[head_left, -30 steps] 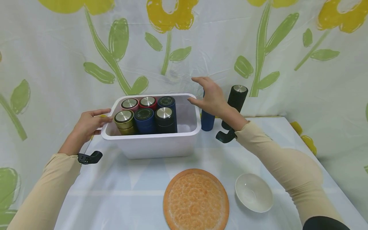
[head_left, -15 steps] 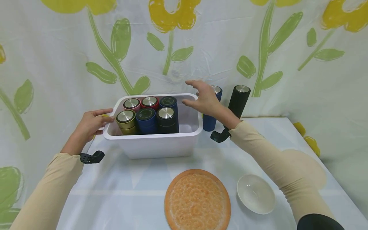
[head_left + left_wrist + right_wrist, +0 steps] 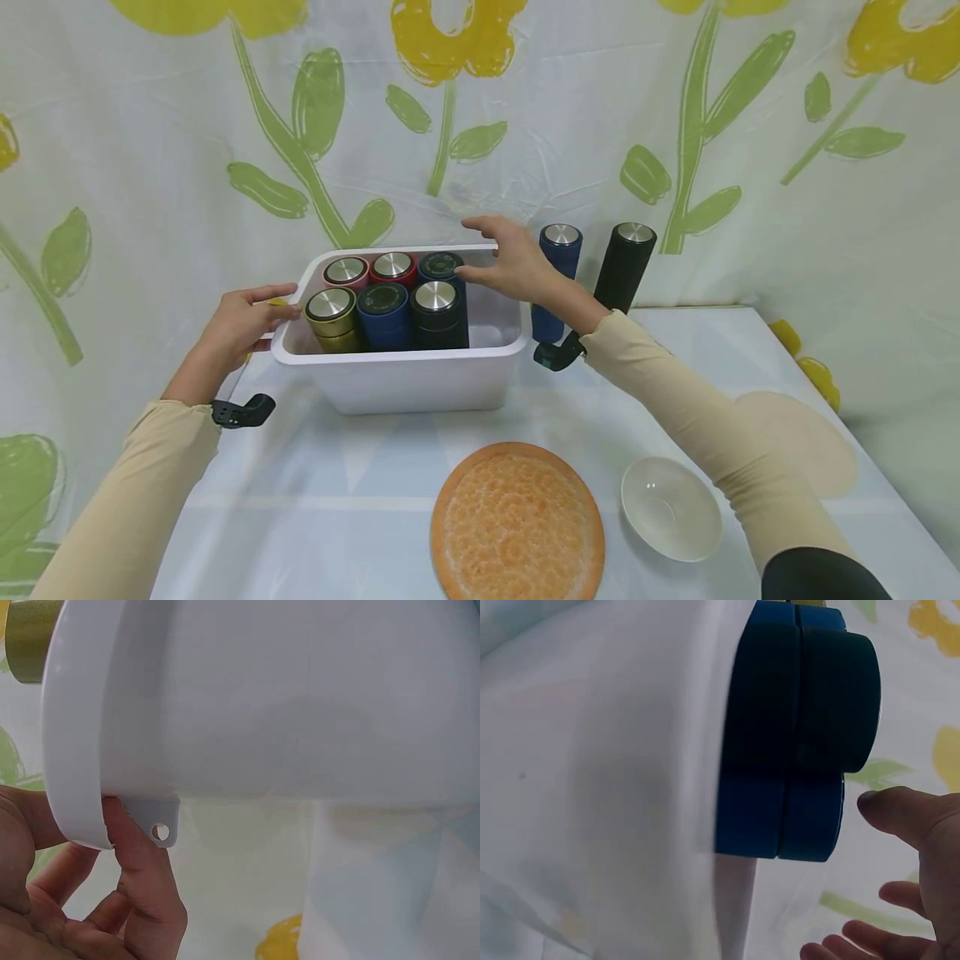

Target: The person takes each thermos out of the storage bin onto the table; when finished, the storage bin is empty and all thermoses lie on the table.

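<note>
Six flasks point(image 3: 384, 304) upright in white bin point(image 3: 408, 383) on surface point(image 3: 330, 500), crowded leftward. Left hand point(image 3: 242, 325) pinches bin at left end; right hand point(image 3: 513, 262) hovers over right part, fingers apart, holding nothing. Risk: uneven left-end lift could tilt bin, toppling flasks rightward.

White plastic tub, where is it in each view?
Head: white plastic tub just left of centre.
Left wrist: white plastic tub fills most of the upper frame, left hand gripping its rim.
Right wrist: white plastic tub covers most of the left half.
Shared landmark: flower-print backdrop.
</note>
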Available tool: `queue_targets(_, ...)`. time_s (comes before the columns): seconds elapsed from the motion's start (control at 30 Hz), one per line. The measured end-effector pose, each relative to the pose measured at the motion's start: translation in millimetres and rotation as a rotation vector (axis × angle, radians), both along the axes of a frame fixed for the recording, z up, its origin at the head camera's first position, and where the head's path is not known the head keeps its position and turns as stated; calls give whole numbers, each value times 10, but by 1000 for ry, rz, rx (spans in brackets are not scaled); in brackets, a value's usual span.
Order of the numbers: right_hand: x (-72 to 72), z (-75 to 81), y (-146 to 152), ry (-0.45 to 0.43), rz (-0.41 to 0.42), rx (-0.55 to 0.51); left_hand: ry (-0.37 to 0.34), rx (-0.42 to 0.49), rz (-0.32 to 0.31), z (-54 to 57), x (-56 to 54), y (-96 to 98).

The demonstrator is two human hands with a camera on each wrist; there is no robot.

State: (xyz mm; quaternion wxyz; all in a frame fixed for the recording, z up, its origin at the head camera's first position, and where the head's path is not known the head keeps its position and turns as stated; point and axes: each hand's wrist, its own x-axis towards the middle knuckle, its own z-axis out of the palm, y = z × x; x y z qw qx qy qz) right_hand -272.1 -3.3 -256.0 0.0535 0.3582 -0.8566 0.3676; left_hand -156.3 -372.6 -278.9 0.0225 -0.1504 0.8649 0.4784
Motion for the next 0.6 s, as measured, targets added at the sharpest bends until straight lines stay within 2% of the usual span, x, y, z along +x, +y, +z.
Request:
queue_targets(0.3,-22,41,-144,-31,2,45,-7,-1,-5,-8,-6,-11)
queue_targets(0.6,-86,-3,-225,-125,38,1,-6,6,6,-8,-17,-11)
